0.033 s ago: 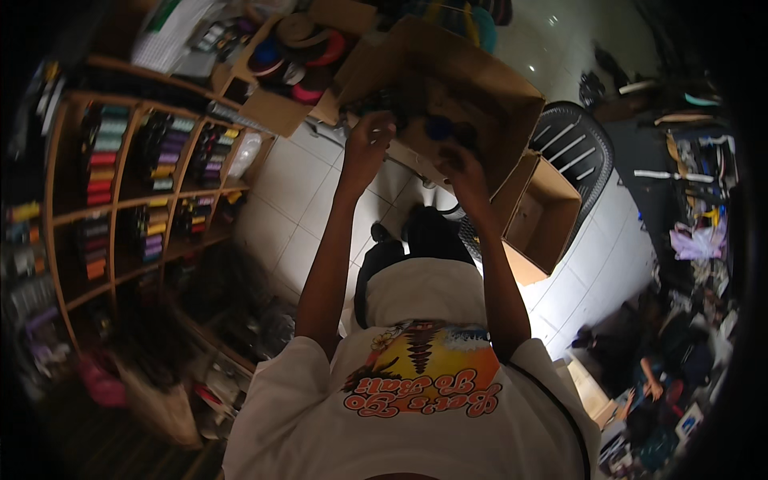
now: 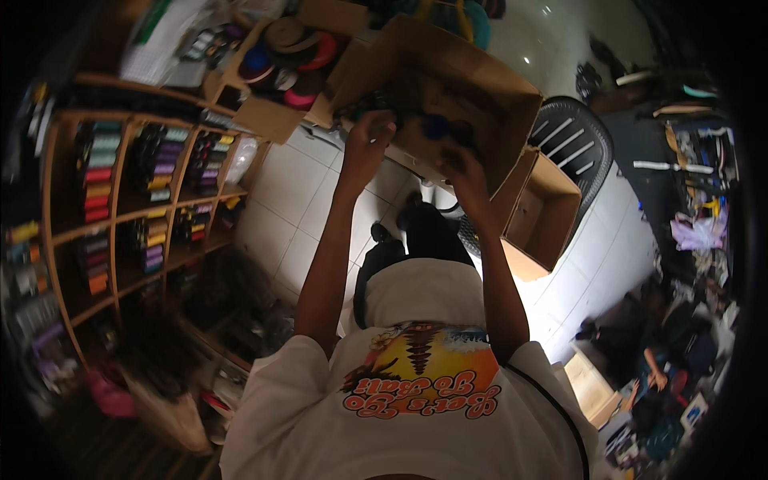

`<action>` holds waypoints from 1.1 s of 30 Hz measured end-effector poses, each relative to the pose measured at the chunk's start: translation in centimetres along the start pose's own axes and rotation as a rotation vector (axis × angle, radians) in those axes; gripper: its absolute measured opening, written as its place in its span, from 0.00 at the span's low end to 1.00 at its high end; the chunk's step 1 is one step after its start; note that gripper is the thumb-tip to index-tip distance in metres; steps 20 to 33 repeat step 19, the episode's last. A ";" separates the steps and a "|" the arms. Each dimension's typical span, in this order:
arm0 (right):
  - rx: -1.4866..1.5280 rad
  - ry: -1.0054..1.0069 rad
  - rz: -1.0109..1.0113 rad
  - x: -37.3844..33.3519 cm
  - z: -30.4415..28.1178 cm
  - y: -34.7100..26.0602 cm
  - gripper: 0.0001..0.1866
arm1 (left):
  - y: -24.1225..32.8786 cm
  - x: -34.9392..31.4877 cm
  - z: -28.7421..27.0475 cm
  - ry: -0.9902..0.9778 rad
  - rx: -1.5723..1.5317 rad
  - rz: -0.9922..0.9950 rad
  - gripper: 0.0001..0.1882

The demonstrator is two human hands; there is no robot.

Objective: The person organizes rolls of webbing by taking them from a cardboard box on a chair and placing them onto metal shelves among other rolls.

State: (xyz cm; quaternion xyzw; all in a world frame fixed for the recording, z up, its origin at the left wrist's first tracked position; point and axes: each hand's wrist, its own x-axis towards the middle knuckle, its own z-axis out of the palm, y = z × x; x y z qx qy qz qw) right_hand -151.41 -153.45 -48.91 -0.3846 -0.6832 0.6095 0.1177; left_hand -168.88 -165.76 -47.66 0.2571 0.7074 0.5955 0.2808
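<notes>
A large open cardboard box (image 2: 512, 104) stands in front of me, its inside in shadow. At the box's near left edge my left hand (image 2: 370, 140) is closed, fingers curled toward the thumb; what they hold, if anything, is too dark to name. My right hand (image 2: 466, 170) is at the near side, further right, with its fingers bent together and their tips in shadow. Between the hands, a round blue thing (image 2: 436, 126), perhaps a spool, lies beside a dark round one (image 2: 462, 133). More dark items sit in the box's left part.
A smaller open cardboard box (image 2: 544, 212) stands on a black slatted plastic chair (image 2: 588, 144) to the right. At left, a wooden shelf (image 2: 116, 216) holds many coloured thread spools. Beyond it, a carton (image 2: 272, 112) contains round rolls. Piled goods line the right.
The whole view has tilted very slightly. My hands stay in nearly the same place at the large box.
</notes>
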 end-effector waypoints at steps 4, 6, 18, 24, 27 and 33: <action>0.020 0.123 0.114 4.6 -1.7 3.0 0.21 | -4.2 6.7 1.8 -0.078 -0.039 -0.144 0.17; 0.018 0.204 0.155 7.8 -2.4 5.2 0.20 | -5.5 10.3 3.3 -0.092 0.064 -0.223 0.16; -0.204 0.210 0.494 22.3 1.3 24.8 0.33 | -24.1 21.8 13.2 -0.723 0.821 -0.188 0.25; -0.181 0.202 0.524 23.3 2.0 26.9 0.34 | -25.9 22.2 13.8 -0.849 0.948 -0.198 0.28; -0.181 0.202 0.524 23.3 2.0 26.9 0.34 | -25.9 22.2 13.8 -0.849 0.948 -0.198 0.28; -0.181 0.202 0.524 23.3 2.0 26.9 0.34 | -25.9 22.2 13.8 -0.849 0.948 -0.198 0.28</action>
